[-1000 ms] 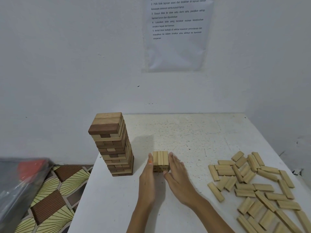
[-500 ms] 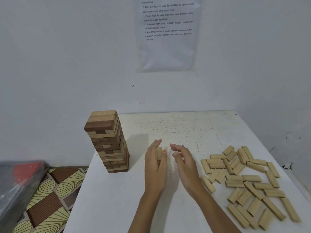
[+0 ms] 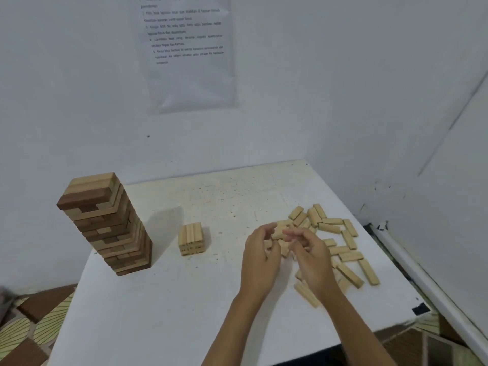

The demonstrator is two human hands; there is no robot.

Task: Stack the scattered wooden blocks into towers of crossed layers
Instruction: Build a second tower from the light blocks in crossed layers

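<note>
A short stack of pale wooden blocks [image 3: 191,239] stands in crossed layers near the middle of the white table [image 3: 163,307]. Right of it lie several scattered pale blocks [image 3: 343,250] in a loose pile. Both my hands hover over the left part of that pile. My left hand [image 3: 260,256] has loosely curled fingers next to a block. My right hand [image 3: 310,250] is beside it, fingers also loosely curled, and it covers some blocks. Both hands are blurred, and neither plainly grips a block.
A tall tower of mixed dark and pale blocks [image 3: 105,223] stands at the table's left edge. Walls close the table in at the back and right. A printed sheet [image 3: 188,51] hangs on the back wall. Patterned floor [image 3: 23,336] shows at lower left.
Both hands left the short stack and moved right to the scattered pile. The short stack now stands alone. The view has also shifted to the right.
</note>
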